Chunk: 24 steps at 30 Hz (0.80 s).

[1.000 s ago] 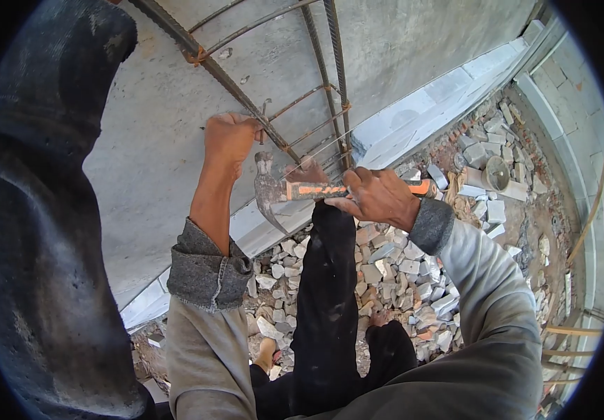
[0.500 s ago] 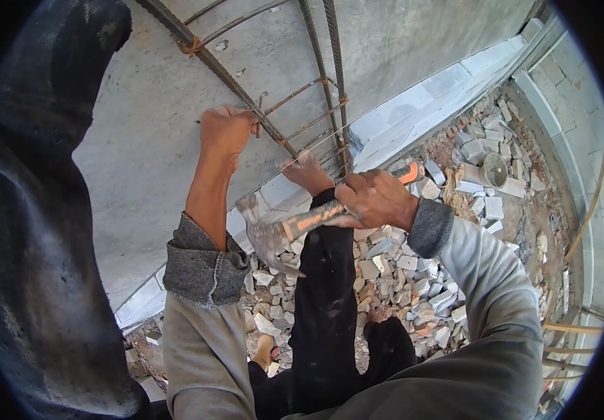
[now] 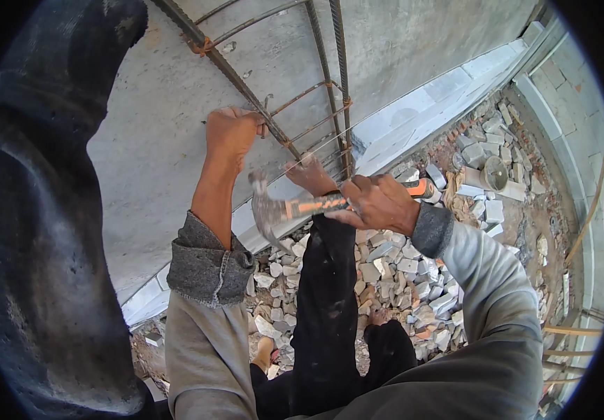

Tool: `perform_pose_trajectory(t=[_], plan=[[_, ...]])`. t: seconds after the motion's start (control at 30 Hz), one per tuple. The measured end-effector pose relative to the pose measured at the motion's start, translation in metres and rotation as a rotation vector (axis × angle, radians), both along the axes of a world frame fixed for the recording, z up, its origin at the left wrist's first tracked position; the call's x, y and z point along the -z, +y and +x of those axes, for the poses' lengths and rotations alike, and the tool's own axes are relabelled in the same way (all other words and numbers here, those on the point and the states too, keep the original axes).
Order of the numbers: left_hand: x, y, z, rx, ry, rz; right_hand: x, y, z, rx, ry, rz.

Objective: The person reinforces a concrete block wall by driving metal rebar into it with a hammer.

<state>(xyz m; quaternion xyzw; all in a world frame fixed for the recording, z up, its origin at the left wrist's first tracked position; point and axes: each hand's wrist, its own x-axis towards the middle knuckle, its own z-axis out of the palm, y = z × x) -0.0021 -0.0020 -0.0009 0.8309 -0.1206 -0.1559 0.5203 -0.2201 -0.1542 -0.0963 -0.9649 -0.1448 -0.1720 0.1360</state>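
Observation:
My right hand (image 3: pixel 380 203) is wrapped round the orange-and-black handle of a claw hammer (image 3: pixel 268 210). The dusty hammer head hangs in the air below my left wrist, apart from the wall. Against the grey concrete wall (image 3: pixel 155 175), my left hand (image 3: pixel 233 133) is closed in a pinch beside a ribbed steel bar (image 3: pixel 235 78). What its fingertips hold is mostly hidden; a short thin rod end shows by them. A small hooked rod end (image 3: pixel 268 98) sticks up just above the fingers.
Thinner crossbars (image 3: pixel 298 96) join the upright rebars, with rusty tie wire at the joints. A bare foot (image 3: pixel 310 176) rests by the cage's lower end, near a taut string. Broken block rubble (image 3: pixel 393 273) covers the ground below. A bucket (image 3: pixel 495 173) lies right; dark cloth (image 3: pixel 43 231) hangs left.
The hammer head has risen slightly and turned a little, its claw swinging up. My left hand keeps its pinch by the bar. The whole view has shifted slightly.

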Motion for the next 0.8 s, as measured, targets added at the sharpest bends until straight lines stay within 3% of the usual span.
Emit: perform_pose_trajectory(t=[0.1, 0.2, 0.33, 0.37, 0.47, 0.5, 0.6, 0.63, 0.8], plan=[[0.007, 0.004, 0.006, 0.042, 0.046, -0.001, -0.013, -0.005, -0.002, -0.208, -0.128, -0.037], [0.000, 0.002, 0.002, 0.012, 0.055, 0.034, -0.017, -0.016, 0.016, 0.127, 0.140, -0.084], [-0.004, -0.001, 0.000, -0.008, 0.020, 0.059, -0.021, 0.002, -0.013, -0.063, 0.020, 0.033], [0.000, 0.001, 0.003, -0.003, 0.021, 0.053, -0.014, 0.000, -0.010, -0.166, -0.121, 0.006], [0.008, 0.004, 0.011, 0.033, 0.075, 0.006, -0.022, -0.012, 0.015, 0.184, 0.093, 0.018], [0.004, 0.004, 0.006, 0.022, 0.074, 0.036, -0.019, -0.013, 0.015, 0.139, 0.084, -0.079], [-0.001, 0.002, 0.003, 0.003, 0.055, 0.057, -0.015, 0.001, -0.010, 0.022, 0.051, -0.014], [0.003, 0.001, 0.010, 0.015, 0.046, 0.029, -0.015, 0.000, -0.013, -0.115, -0.072, -0.015], [0.004, 0.002, 0.007, 0.007, 0.060, 0.046, -0.009, -0.015, 0.012, 0.183, 0.103, -0.020]])
